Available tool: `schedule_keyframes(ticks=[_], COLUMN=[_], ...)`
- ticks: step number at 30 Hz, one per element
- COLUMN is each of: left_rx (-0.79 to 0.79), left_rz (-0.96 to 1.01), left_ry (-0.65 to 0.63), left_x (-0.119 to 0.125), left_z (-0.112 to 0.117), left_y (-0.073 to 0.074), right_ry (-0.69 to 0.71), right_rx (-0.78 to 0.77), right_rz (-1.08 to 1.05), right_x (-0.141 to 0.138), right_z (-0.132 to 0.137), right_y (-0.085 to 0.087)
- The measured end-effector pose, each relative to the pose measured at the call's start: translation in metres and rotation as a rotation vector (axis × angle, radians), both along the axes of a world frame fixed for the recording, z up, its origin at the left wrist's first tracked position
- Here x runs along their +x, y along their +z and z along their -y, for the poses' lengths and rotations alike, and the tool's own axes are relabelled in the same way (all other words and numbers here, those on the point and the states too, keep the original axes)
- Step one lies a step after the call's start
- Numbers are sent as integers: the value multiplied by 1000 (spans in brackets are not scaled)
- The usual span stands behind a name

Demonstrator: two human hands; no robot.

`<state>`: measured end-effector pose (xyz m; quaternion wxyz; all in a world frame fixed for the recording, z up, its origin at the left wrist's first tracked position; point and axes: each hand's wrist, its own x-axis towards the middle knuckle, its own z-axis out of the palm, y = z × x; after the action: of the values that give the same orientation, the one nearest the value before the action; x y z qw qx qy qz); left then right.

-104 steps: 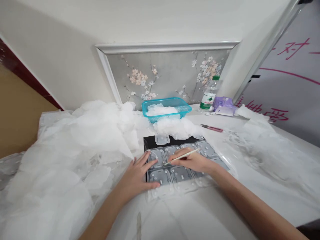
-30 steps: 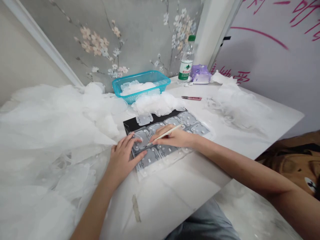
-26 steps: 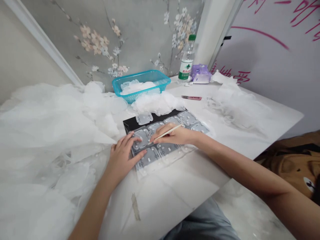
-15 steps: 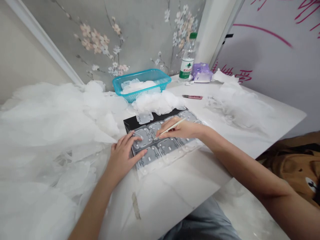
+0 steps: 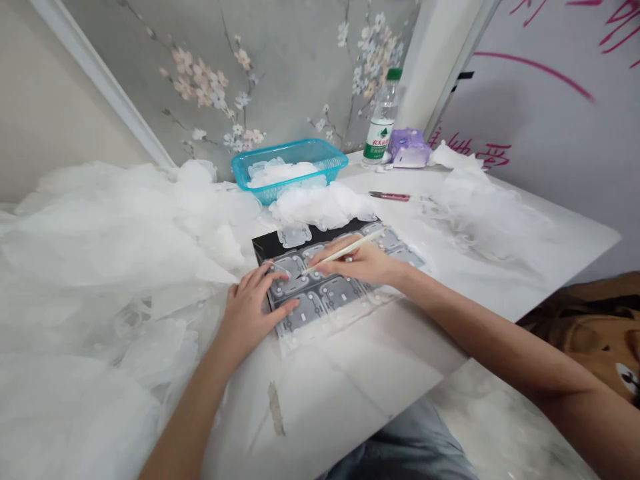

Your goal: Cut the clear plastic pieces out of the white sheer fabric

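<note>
White table [image 5: 360, 367]. Sheet [image 5: 340, 293] beneath left hand [image 5: 247, 310], fingers spread. Tool [image 5: 357, 244] pinched in right hand [image 5: 369, 263], long axis slanting toward left fingers.

Black board [image 5: 267, 245], basket [image 5: 270, 193], bottle [image 5: 379, 139] on table [image 5: 357, 360]

Pale tool [image 5: 351, 248] tilted; translucent sheet [image 5: 343, 292] flat, seemingly over black base [image 5: 268, 245].

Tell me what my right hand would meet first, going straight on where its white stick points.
Probably the left hand, at the index fingertip: it lies just past the lower end of the white stick in the right hand, though heights are unclear.
</note>
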<state>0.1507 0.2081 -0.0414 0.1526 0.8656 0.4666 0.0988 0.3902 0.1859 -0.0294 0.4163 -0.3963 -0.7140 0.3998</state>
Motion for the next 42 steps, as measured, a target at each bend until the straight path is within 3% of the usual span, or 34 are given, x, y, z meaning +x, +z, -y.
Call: schedule_keyframes(ticks=[5,9,12,15,22,26,32,42], left_rx=[1,3,8,9,5,3,7,52], left_rz=[17,27,25,23,28,25,15,48], left_ry=[10,10,8,6,1,5,-16,-35], left_x=[0,0,0,0,-1,-1,-1,1], left_z=[0,0,0,0,0,0,2,1], left_y=[-2,-2,-2,-2,-2,-1,0,-2], right_ry=[123,104,106,200,184,167,72,73], right_rx=[38,71,157,220,136,117,-85,-127], right_rz=[26,12,25,119,233,185,182,183], right_x=[-19,-25,-25,-15,16,19,35,42], right_z=[4,4,2,-2,-9,-8,-5,-5], right_y=[-5,-12,-15,-11,1,2,9,12])
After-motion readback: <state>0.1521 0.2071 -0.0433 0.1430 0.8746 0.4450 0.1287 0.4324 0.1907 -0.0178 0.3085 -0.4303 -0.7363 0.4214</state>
